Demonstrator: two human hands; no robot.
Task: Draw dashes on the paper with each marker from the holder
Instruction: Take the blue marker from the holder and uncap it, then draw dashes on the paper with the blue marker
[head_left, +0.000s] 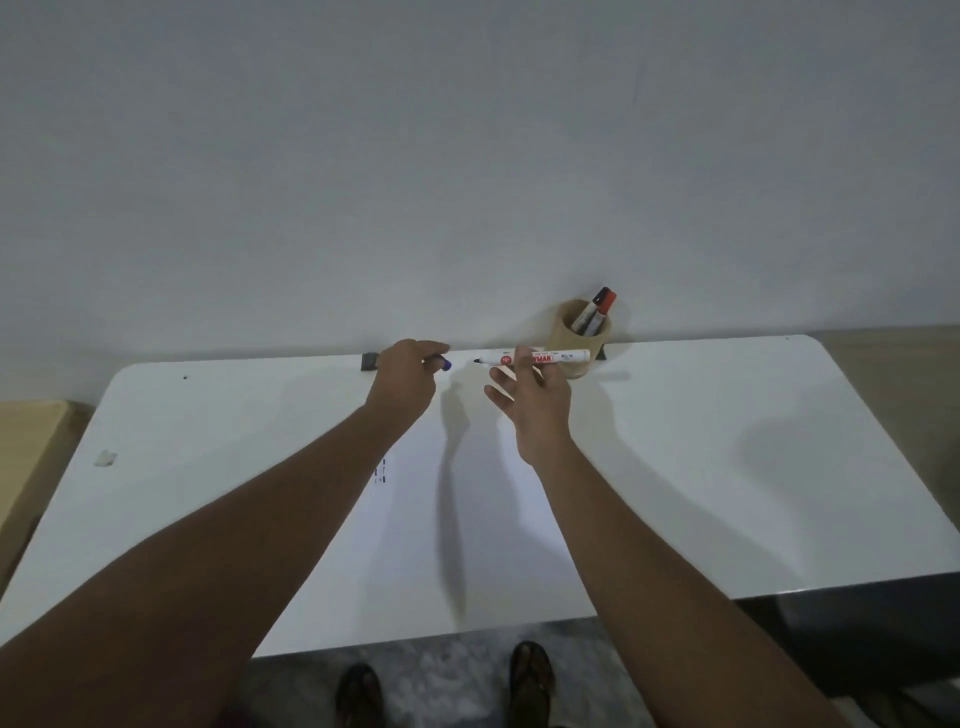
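Observation:
My right hand (530, 400) holds a white marker (540, 358) level, its bare tip pointing left. My left hand (408, 382) is closed on that marker's blue cap (442, 364), a short gap away from the tip. Both hands hover over the far edge of the white table (727, 467). The paper (467, 519) lies under my forearms, hard to tell from the tabletop, with a few short dark dashes (382, 472) near my left forearm. The round wooden holder (582, 338) stands at the back by the wall, just right of my right hand, with a red-capped marker (602, 304) and another inside.
A small dark block (369, 361) sits at the table's far edge left of my left hand. A scrap of tape (105, 458) lies at the table's left. A wooden piece of furniture (26, 457) stands to the left. My feet (530, 675) show below the near edge.

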